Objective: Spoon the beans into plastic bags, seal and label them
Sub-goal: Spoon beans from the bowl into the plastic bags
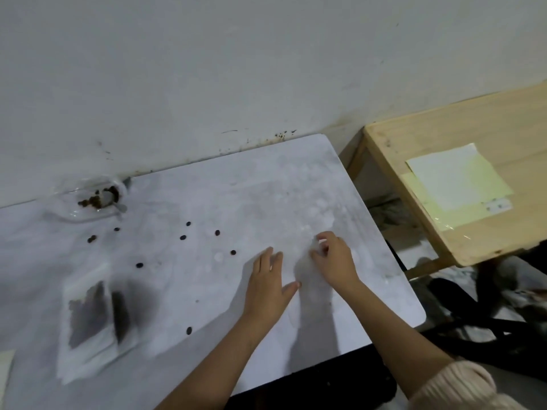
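White tabletop meets a pale wall. The left hand lies flat, fingers straight. At its 3 o'clock, the right hand curls its fingers; too blurred to tell whether they hold anything. Loose beans scatter toward the left hand's 10 o'clock, a bean bowl beyond them. Filled bags lie at 8 o'clock.

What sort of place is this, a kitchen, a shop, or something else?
Likely a makeshift packing spot in a plain room, not a kitchen: a white table against a stained wall, loose beans scattered on it beside filled bags, and a wooden table holding sheets of paper.
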{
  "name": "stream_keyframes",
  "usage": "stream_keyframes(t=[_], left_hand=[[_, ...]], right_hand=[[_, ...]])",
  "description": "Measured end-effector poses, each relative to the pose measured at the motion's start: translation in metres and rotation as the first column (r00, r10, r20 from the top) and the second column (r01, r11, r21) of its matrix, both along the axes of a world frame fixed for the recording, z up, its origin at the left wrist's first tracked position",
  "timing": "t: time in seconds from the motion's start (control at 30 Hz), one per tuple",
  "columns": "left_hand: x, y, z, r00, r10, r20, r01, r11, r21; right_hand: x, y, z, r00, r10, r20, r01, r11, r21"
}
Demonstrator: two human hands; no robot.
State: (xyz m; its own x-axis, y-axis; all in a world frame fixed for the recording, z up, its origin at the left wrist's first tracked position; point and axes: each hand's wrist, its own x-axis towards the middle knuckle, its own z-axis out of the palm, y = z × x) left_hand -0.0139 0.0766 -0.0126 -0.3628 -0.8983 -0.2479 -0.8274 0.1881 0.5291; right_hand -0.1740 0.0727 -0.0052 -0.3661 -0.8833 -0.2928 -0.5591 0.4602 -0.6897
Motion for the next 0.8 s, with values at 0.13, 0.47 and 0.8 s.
stream_keyframes(t=[0.13,0.47,0.8], left_hand=[[0.000,-0.002,0.004,0.999,0.030,-0.033,-0.030,1.000,0.006],[0.058,-0.074,0.100,0.856,0.234,-0.462,-0.270,0.963,-0.013],[0.199,-0.108,0.206,0.638,0.363,-0.679,-0.432,0.899,0.075]], right_hand=[[0.005,-0.005,0.007,0.994,-0.036,0.106,0.039,0.999,-0.034],[0.046,-0.063,0.097,0.932,0.180,0.315,-0.078,0.947,-0.312],[0.179,-0.134,0.182,0.815,0.534,0.224,-0.351,0.764,-0.541]])
